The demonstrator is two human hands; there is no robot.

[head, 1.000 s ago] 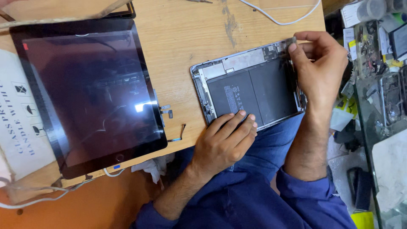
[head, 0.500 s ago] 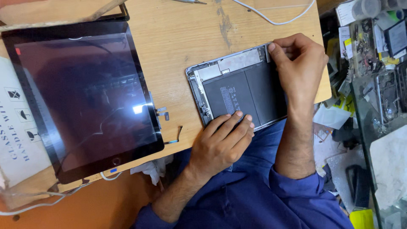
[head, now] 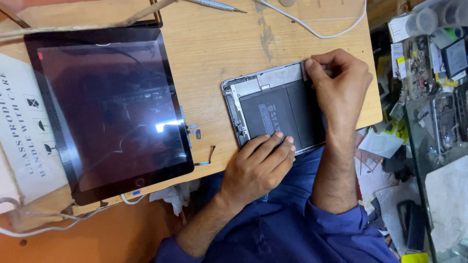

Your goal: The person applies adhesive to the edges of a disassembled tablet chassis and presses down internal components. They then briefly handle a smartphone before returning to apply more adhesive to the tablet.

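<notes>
On the wooden workbench (head: 219, 53), near its front edge, lies an opened tablet housing (head: 273, 109), screen removed, interior facing up. Black battery pack (head: 280, 119) fills most of the shell; a silvery shield plate (head: 278, 78) runs along the far side.

Left hand (head: 256, 168): palm down, fingers (head: 273, 143) extended flat and pressing on the near edge of the battery and housing frame. Not curled around anything; hand is open, holding the shell down by pressure only.

Right hand (head: 341, 90): forearm crosses over the right part of the housing. Thumb and fingertips are drawn together at the far right corner of the shell, pinched against the edge of the shield plate. Whether a small part or tool sits between the fingertips cannot be told; the fingers hide it.

Left of the housing, well apart: detached glass display panel (head: 107, 112), face up, dark, reflecting a light, its thin flex cable (head: 210, 155) trailing off the right edge onto the wood. White printed cardboard sheet (head: 22, 131) lies partly under the panel's left side.

Far edge of bench: metal screwdriver (head: 214, 5) and white cable (head: 317, 29). Beside the bench on the right, a cluttered parts tray (head: 434, 73) with small components. Person wears blue clothing (head: 302, 229).
</notes>
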